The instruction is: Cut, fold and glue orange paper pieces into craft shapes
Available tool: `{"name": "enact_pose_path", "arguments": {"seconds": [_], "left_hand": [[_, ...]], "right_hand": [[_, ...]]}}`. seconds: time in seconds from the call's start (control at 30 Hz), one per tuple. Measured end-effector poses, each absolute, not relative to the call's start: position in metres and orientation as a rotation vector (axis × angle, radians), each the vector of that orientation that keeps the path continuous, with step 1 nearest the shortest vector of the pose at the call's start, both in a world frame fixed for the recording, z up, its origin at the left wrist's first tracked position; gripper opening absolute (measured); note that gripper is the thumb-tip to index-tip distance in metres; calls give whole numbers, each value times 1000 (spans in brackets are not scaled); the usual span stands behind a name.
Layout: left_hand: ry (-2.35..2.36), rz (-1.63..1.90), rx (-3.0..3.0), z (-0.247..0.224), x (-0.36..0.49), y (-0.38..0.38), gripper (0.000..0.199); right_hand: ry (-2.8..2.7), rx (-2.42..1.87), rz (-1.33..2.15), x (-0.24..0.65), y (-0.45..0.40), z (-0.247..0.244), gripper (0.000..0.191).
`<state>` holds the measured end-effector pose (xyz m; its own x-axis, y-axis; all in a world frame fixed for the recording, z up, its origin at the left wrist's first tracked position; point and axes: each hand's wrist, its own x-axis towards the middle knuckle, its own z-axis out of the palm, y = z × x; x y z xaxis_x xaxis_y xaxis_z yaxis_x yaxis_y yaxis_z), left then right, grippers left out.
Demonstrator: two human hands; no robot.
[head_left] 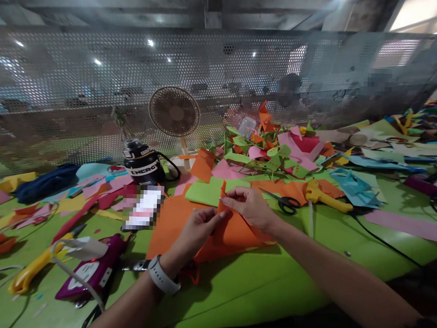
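Note:
Both hands pinch a folded piece of orange paper (pixel 230 236) near the middle of the green table. My left hand (pixel 198 230), with a pale watch on its wrist, grips the fold from the left. Just above and to the right, my right hand (pixel 247 205) closes its fingertips on the same paper's raised edge. Under and left of it lies a larger orange sheet (pixel 166 222), with a light green sheet (pixel 203 192) behind. To the right of my right hand rest black-handled scissors (pixel 289 204) and a yellow glue gun (pixel 325 196).
A heap of coloured paper scraps (pixel 272 151) spreads behind my hands. A black bottle (pixel 143 163) and a round fan (pixel 174 112) stand at the back left. A purple power strip (pixel 93 269) and another yellow glue gun (pixel 35 267) lie at the left, with cords. A perforated metal screen (pixel 110 83) borders the table.

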<state>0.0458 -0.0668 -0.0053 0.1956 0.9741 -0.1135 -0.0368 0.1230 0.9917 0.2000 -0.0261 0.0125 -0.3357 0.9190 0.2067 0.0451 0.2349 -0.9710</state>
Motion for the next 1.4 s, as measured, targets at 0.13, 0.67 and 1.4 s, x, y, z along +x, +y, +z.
{"name": "enact_pose_path", "arguments": {"seconds": [0.13,0.67,1.4], "left_hand": [[1095,1035,1209,-9,44,-65,47],[1079,1078,1239,-9,45,-65,44],[1166,1160,1421,-6,34,-59,37]], "right_hand": [[-1613,-899,1325,200,-27,12,34],[-1546,-872,1469,198,-27,11,35],[-1646,-1005,1371,200,-20,10,45]]}}
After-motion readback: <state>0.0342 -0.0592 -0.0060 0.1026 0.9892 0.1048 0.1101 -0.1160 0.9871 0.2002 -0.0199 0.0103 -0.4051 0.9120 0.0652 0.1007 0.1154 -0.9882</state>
